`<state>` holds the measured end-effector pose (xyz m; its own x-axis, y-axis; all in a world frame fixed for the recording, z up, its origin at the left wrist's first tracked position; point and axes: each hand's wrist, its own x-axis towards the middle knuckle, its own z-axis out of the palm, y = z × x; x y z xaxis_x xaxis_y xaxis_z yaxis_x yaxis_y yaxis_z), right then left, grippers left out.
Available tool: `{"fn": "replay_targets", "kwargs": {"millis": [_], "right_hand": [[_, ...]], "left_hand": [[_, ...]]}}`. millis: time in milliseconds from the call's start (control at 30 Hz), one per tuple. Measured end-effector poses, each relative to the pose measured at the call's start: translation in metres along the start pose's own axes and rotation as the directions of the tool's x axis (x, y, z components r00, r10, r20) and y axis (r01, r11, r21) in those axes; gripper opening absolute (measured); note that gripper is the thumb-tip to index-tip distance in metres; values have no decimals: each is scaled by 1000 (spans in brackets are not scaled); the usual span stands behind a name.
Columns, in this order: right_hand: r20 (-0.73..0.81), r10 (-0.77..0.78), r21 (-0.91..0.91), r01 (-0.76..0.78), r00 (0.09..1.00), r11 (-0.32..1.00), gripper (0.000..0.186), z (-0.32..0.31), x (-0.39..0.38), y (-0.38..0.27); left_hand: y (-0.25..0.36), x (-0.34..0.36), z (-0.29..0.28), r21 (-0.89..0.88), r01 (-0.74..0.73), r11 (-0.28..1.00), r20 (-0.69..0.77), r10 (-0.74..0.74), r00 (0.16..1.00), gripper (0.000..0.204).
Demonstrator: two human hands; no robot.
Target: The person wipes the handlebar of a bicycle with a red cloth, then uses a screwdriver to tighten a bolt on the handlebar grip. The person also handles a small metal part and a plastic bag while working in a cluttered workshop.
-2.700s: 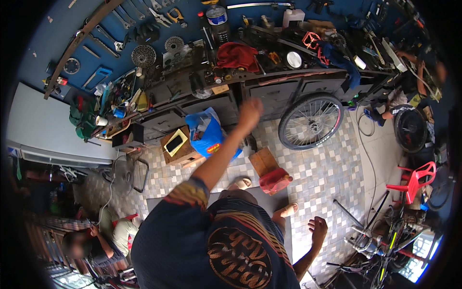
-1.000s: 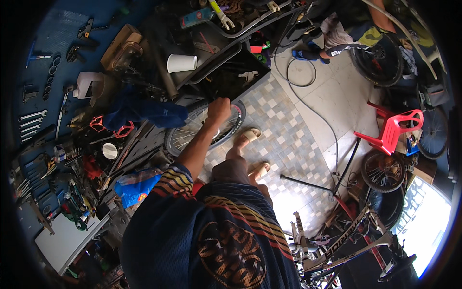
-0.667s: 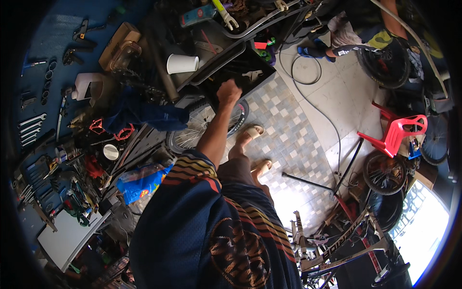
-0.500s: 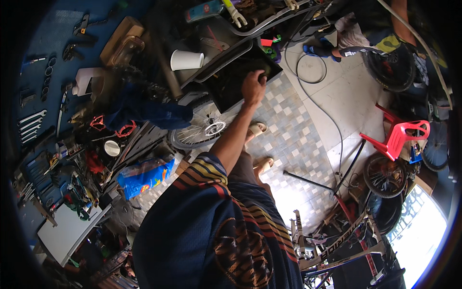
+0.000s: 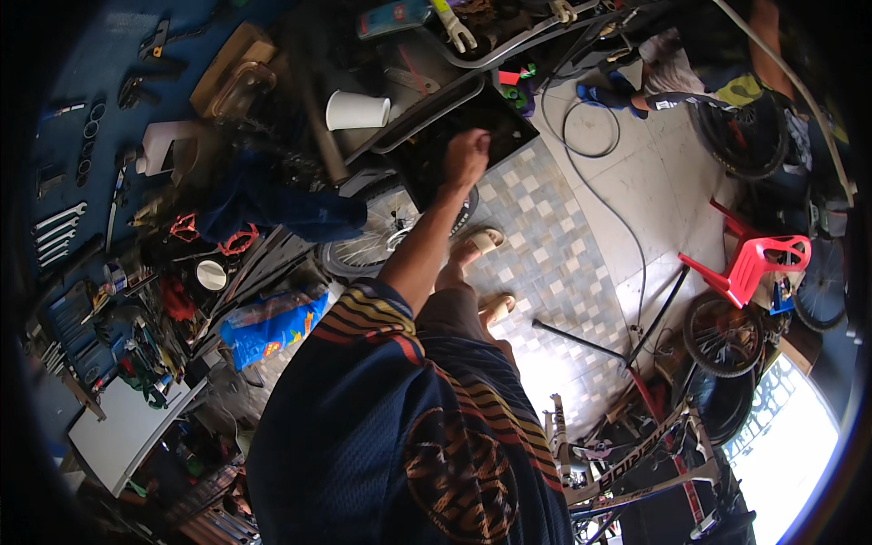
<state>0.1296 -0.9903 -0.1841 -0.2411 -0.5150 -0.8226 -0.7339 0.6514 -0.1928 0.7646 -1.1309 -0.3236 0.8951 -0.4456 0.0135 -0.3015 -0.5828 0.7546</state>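
My left hand (image 5: 467,156) reaches over a black, drawer-like tray (image 5: 516,145) below the workbench edge. Its fingers are curled in; whatever they hold, if anything, is hidden. The tray's inside is too dark to make out the things in it. A white cup (image 5: 358,111) lies on its side on the bench, left of the hand. Under my forearm a spoked bicycle wheel (image 5: 350,257) leans near the tray. My right hand is out of view.
Wrenches (image 5: 60,232) hang on the blue wall at left. A blue plastic packet (image 5: 272,329) sits below them. At right are a red plastic chair (image 5: 747,259), a black hose (image 5: 627,221) on the tiles and a bicycle frame (image 5: 627,472). Another person's leg (image 5: 668,91) shows at top right.
My left hand has drawn slightly left and back over the tray, and its fingers now look more curled. The view has shifted a little.
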Motion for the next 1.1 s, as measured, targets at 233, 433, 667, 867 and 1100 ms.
{"fn": "replay_targets", "kwargs": {"millis": [233,433,667,867,1100], "right_hand": [[-22,22,45,-21,1000,999,36,7,-5,6],[-34,57,78,-54,998,995,36,16,-13,20],[-51,84,122,-77,995,990,35,25,-26,35],[-58,106,144,-97,993,985,35,29,-34,53],[-78,127,160,-114,989,981,35,31,-34,81]], "left_hand": [[-81,-4,-78,783,-344,518,360,74,930,25],[-105,14,-86,755,-525,392,551,55,833,19],[-53,-3,-75,482,-204,852,484,-65,873,53],[-10,-65,-29,290,-142,946,450,-4,893,36],[21,-130,-11,309,-130,942,468,-32,883,25]]}}
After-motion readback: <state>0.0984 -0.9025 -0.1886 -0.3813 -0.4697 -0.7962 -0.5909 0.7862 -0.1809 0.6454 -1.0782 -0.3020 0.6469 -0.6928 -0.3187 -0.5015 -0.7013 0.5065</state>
